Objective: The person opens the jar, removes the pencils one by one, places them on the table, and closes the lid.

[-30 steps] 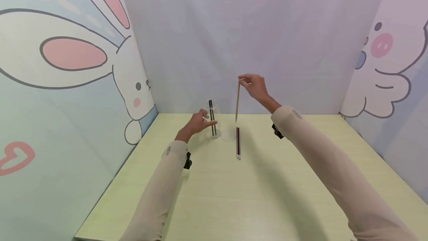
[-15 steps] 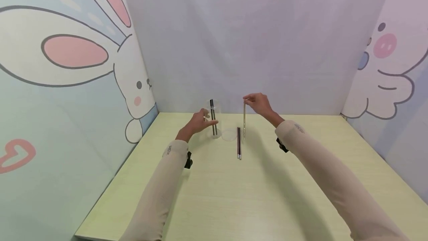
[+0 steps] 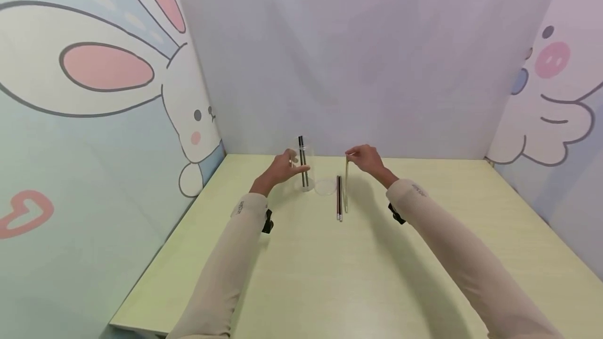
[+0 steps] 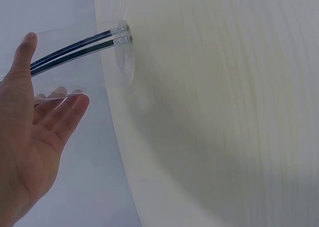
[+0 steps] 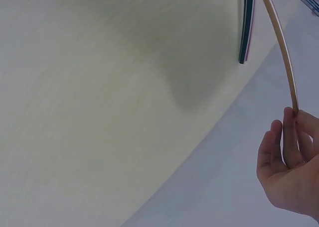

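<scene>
My left hand [image 3: 281, 167] grips a clear cylindrical pencil holder [image 4: 127, 67] that stands on the table, thumb on the near side and fingers on the far side. Two dark pencils [image 3: 303, 158] lean inside it, their tipped ends at the bottom. My right hand [image 3: 367, 159] pinches a gold pencil [image 3: 346, 184] by its upper end, between thumb and fingertips. This pencil hangs nearly upright, tipped end down; whether that end touches the table I cannot tell. Just left of it, two dark pencils [image 3: 339, 198] lie side by side on the table.
A clear round piece [image 3: 325, 187], perhaps a lid, lies between the holder and the lying pencils. The pale wooden table [image 3: 306, 266] meets a plain grey-white backdrop [image 3: 358, 67] behind. Cartoon-printed panels [image 3: 108, 171] border the left and right.
My right hand has come down and slightly right with the gold pencil, from above the lying pencils to beside them. The left hand keeps its grip on the holder.
</scene>
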### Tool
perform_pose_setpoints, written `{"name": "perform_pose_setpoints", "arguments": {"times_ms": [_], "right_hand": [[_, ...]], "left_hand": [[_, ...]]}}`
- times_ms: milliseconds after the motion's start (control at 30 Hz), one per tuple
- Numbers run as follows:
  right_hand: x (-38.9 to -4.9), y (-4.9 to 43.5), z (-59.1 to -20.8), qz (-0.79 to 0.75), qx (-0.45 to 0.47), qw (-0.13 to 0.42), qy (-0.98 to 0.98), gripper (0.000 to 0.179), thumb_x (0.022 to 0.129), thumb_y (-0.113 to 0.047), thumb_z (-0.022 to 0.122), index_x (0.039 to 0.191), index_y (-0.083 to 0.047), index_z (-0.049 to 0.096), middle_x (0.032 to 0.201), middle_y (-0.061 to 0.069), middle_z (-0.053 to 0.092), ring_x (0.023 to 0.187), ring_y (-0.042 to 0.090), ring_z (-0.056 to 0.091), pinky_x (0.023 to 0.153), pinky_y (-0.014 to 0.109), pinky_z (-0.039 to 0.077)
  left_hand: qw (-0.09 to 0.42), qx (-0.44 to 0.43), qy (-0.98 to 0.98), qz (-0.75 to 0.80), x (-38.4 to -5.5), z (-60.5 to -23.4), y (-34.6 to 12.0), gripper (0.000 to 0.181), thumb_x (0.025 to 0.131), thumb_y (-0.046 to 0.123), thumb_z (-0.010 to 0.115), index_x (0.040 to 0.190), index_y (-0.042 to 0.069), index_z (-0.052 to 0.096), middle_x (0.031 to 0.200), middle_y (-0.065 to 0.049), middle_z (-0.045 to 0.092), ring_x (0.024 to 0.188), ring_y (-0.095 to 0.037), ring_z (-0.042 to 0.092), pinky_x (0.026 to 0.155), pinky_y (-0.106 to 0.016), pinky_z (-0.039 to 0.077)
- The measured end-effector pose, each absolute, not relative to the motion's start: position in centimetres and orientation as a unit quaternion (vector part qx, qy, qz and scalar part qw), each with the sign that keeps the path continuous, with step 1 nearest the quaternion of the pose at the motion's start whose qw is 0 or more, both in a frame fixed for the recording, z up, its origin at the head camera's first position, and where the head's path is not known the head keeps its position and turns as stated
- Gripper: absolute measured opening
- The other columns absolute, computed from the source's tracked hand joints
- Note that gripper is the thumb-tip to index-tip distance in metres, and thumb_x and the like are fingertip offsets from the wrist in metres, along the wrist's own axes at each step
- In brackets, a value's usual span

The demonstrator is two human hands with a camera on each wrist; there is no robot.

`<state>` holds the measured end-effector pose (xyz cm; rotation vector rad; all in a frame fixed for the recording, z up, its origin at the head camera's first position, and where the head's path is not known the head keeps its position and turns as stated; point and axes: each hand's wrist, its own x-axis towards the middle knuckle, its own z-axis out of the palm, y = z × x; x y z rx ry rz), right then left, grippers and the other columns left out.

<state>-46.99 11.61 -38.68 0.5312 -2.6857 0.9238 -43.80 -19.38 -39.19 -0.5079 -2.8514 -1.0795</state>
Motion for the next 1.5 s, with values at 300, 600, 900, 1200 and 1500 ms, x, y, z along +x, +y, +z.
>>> {"name": "perform_pose_setpoints", "arguments": {"times_ms": [300, 600, 900, 1200, 1500], "right_hand": [[-47.0, 11.4, -41.3, 0.331, 0.153, 0.097, -0.926, 0.029, 0.102, -0.022, 0.067, 0.121, -0.001, 0.076, 0.114, 0.018, 0.076, 0.102, 0.036, 0.073, 0.068, 0.039, 0.056], [-46.8, 10.9, -43.7, 0.322, 0.123, 0.078, -0.935, 0.028, 0.101, -0.024, 0.068, 0.119, -0.004, 0.076, 0.117, 0.017, 0.075, 0.102, 0.035, 0.072, 0.056, 0.026, 0.047], [-46.3, 10.2, -44.4, 0.325, 0.118, 0.085, -0.934, 0.024, 0.099, -0.02, 0.071, 0.115, -0.003, 0.078, 0.114, 0.018, 0.076, 0.091, 0.031, 0.07, 0.056, 0.026, 0.043], [-46.6, 9.7, -45.2, 0.314, 0.109, 0.074, -0.94, 0.026, 0.099, -0.022, 0.072, 0.115, -0.003, 0.078, 0.115, 0.018, 0.075, 0.097, 0.032, 0.07, 0.062, 0.029, 0.048], [-47.1, 9.5, -46.2, 0.307, 0.104, 0.07, -0.943, 0.026, 0.1, -0.025, 0.07, 0.114, -0.004, 0.078, 0.115, 0.017, 0.076, 0.097, 0.031, 0.071, 0.064, 0.031, 0.051]], "left_hand": [[0.021, -0.169, -0.922, -0.347, -44.2, -39.3, -19.7, 0.078, 0.097, 0.05, 0.072, 0.146, -0.002, 0.04, 0.137, -0.025, 0.057, 0.118, -0.034, 0.06, 0.099, -0.049, 0.052], [0.017, -0.168, -0.927, -0.335, -44.3, -39.2, -19.5, 0.08, 0.097, 0.05, 0.071, 0.149, -0.002, 0.039, 0.135, -0.021, 0.058, 0.117, -0.033, 0.06, 0.099, -0.048, 0.052], [0.019, -0.172, -0.927, -0.334, -44.2, -39.0, -19.4, 0.074, 0.098, 0.048, 0.072, 0.145, 0.0, 0.041, 0.132, -0.024, 0.058, 0.112, -0.032, 0.061, 0.095, -0.048, 0.052], [0.02, -0.169, -0.926, -0.338, -44.3, -39.5, -19.6, 0.077, 0.097, 0.048, 0.072, 0.146, -0.003, 0.041, 0.129, -0.021, 0.06, 0.11, -0.031, 0.061, 0.094, -0.047, 0.053], [0.007, -0.165, -0.927, -0.337, -44.3, -39.6, -19.5, 0.081, 0.097, 0.048, 0.072, 0.149, -0.004, 0.039, 0.13, -0.021, 0.058, 0.111, -0.031, 0.06, 0.095, -0.047, 0.053]]}}
